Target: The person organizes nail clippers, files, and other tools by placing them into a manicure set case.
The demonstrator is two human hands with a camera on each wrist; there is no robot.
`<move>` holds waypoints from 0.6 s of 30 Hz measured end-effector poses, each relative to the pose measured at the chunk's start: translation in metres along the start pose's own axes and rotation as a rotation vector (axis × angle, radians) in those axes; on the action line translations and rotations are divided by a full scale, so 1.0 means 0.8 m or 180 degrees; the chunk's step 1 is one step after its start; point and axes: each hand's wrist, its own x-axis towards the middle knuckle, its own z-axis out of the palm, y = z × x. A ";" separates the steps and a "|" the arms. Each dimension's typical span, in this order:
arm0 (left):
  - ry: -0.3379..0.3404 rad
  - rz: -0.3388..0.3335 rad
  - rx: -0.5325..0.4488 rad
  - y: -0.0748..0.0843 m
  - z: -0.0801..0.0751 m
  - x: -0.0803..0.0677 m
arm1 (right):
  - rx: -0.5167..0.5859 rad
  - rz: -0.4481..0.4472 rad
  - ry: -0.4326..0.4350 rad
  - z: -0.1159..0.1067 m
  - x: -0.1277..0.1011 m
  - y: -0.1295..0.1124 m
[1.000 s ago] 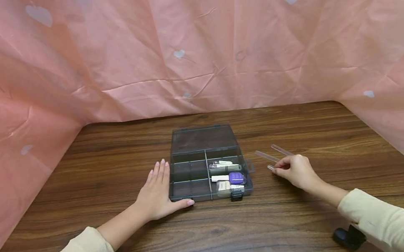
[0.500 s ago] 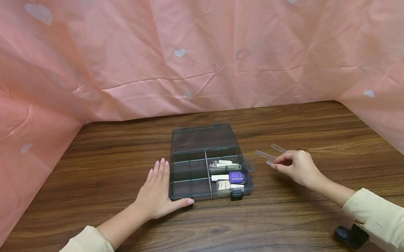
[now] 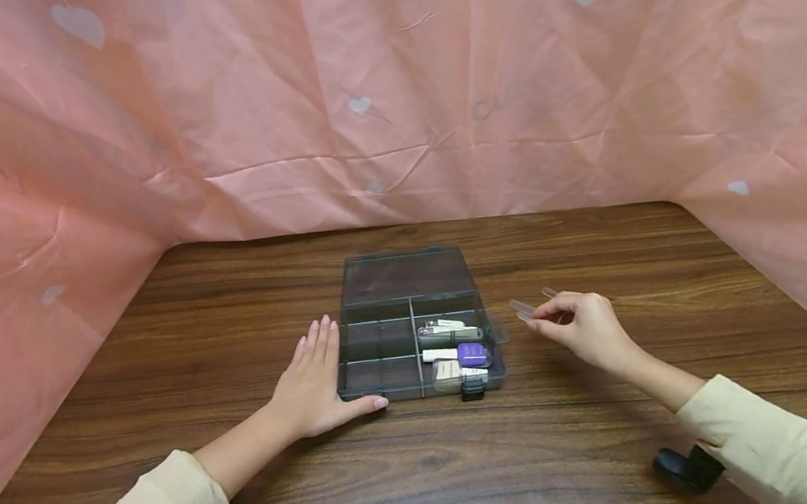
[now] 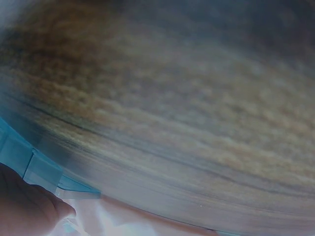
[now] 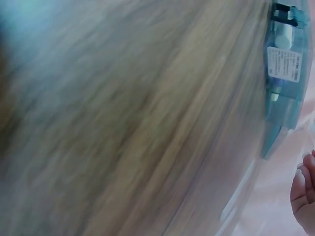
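Head view: two clear plastic divider strips (image 3: pixel 531 307) lie on the wooden table (image 3: pixel 159 358) just right of the open compartment box (image 3: pixel 413 331); the right hand (image 3: pixel 585 329) pinches one strip between thumb and fingertips. The left hand (image 3: pixel 312 388) rests flat, fingers straight, against the box's left wall. Nail clippers (image 3: pixel 450 334) and a purple item (image 3: pixel 473 353) occupy the box's right compartments. Pink curtain (image 3: pixel 383 86) stands behind the box.
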 end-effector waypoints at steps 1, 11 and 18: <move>0.0001 -0.0001 -0.0007 0.000 0.000 0.000 | 0.0031 0.0009 -0.0018 0.001 0.001 -0.002; 0.0002 -0.0002 -0.0036 -0.001 0.001 0.000 | 0.0355 -0.0022 -0.0189 0.014 0.006 -0.025; -0.0007 0.0005 -0.0038 -0.001 0.001 0.000 | 0.0414 -0.0258 -0.0285 0.028 0.008 -0.039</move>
